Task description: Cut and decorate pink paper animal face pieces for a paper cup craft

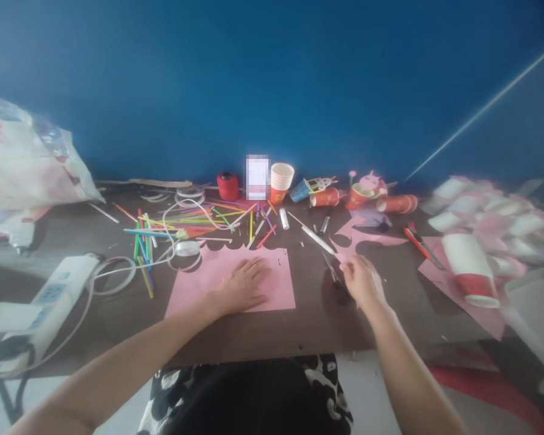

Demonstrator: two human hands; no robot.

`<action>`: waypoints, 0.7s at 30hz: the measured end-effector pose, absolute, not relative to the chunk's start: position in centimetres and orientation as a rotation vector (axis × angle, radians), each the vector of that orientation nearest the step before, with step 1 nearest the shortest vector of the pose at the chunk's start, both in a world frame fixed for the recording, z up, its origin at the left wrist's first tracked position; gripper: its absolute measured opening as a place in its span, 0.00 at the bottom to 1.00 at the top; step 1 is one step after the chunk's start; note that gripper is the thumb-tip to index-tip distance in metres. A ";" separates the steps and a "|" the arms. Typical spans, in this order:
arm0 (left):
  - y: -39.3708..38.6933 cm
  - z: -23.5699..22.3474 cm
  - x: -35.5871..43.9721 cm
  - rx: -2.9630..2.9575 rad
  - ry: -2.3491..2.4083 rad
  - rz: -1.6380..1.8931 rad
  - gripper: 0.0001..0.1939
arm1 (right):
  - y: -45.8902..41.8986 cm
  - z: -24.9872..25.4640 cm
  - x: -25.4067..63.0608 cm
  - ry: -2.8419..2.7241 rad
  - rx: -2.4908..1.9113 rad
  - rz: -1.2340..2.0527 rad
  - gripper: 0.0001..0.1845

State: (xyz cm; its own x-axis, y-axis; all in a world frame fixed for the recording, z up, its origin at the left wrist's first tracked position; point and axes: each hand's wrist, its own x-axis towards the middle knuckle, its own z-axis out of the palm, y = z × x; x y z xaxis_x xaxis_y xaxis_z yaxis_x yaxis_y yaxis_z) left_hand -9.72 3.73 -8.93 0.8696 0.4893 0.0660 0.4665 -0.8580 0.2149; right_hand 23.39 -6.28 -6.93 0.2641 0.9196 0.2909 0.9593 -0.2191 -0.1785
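My left hand (pixel 242 285) lies flat with spread fingers on a sheet of pink paper (pixel 188 284). The sheet's far edge is cut in scallops, and small dark marks show near its right corner. To the right, my right hand (pixel 362 279) is closed in a pinch at the near end of a pink paper scrap (pixel 360 243) with curved edges. A white pen-like stick (pixel 317 239) ends close to those fingertips. Just left of this hand lie scissors (pixel 335 279) with dark handles, partly in shadow.
Coloured sticks (pixel 185 222) and a white cable (pixel 133 272) lie left of centre, near a power strip (pixel 57 293). Paper cups (pixel 281 181) stand along the wall. A red utility knife (pixel 421 244) and a toppled cup (pixel 470 272) are at right, beside piled cups (pixel 489 205).
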 end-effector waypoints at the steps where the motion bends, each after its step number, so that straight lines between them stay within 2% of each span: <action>1: 3.7 -9.0 -10.0 2.852 0.738 0.169 0.35 | -6.4 -6.5 21.9 -1.716 -2.157 -0.137 0.05; 4: 3.5 -9.1 -10.6 2.854 0.744 0.169 0.36 | -6.3 -5.8 16.8 -1.844 -1.963 0.061 0.06; 9: 3.5 -8.3 -11.8 2.829 0.769 0.162 0.37 | -5.5 -5.9 11.1 -1.920 -1.956 0.170 0.07; 21: 2.2 -7.7 -14.3 2.776 0.790 0.097 0.39 | -6.4 -6.7 10.5 -1.875 -1.825 0.299 0.06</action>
State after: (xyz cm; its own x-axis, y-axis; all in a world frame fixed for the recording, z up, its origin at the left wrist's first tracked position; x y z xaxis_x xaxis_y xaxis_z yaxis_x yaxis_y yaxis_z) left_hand -14.27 2.17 -7.69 0.8505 0.5259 -0.0054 0.5091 -0.8207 0.2593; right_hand 10.46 -6.39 -6.71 0.0259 0.9798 0.1985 0.8693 0.0759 -0.4884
